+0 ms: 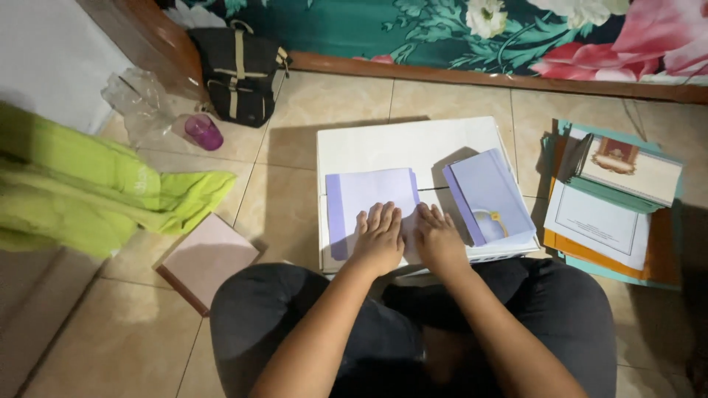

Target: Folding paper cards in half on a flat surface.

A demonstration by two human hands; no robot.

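- Tiled beige floor (pixel 332 110), me sitting cross-legged on it, dark trousers; floral bedspread (pixel 516 29) runs along the top edge.
- Low white counter (pixel 398 144) right in front of my knees.
- Lilac paper sheet (pixel 369 195) lies flat on the counter, darker purple band down its left edge.
- My left grip (pixel 378 239): released, palm down, fingers flat and together, pressing the near right part of the lilac sheet.
- My right grip (pixel 436 237): released too, palm down, flat on the counter just beside the left one, thumbs nearly touching; holding nothing.
- Purple folded card (pixel 487 195) sits just right of my right grip, on a stack of white sheets, tilted, small round picture near its lower end.
- Pile of printed cards and folders (pixel 612 206) on the floor further right, well apart from the counter.
- Pink box (pixel 206 258) on the floor by my left knee.
- Green cloth (pixel 96 191) far left; black backpack (pixel 240 74) and small purple cup (pixel 203 131) beyond it, near the wall.
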